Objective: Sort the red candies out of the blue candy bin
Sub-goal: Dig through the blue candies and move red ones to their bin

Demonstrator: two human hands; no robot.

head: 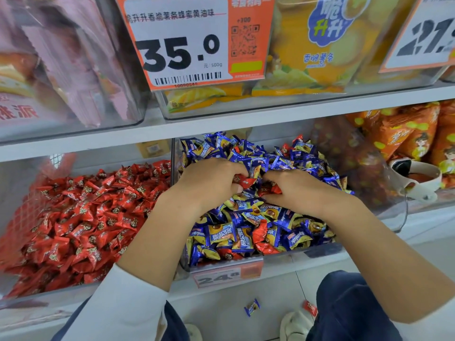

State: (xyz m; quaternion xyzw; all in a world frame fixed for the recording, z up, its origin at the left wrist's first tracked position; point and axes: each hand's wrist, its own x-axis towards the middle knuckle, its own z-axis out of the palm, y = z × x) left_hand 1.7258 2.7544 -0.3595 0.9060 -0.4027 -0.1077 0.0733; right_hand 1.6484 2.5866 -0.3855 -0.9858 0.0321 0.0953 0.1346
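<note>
- The blue candy bin sat on the lower shelf, its clear front wall low and its top open toward the person; the shelf board above left only a shallow gap over the back of the heap.
- A clear divider wall separated it from the red candy bin just to the left, which was filled with red candies.
- The left hand rested on the blue heap near the middle, fingers curled, pinching a red candy between thumb and fingertips; the candy's long axis ran roughly left to right, one twisted end pointing toward the right hand.
- The right hand lay just beside it, fingers curled down over more red wrappers (whether it actually gripped them was hard to tell, as the fingers covered them).
- Further stray red candies showed near the front wall among the blue ones.
- On the floor below lay one blue candy and one red one, well apart.
</note>
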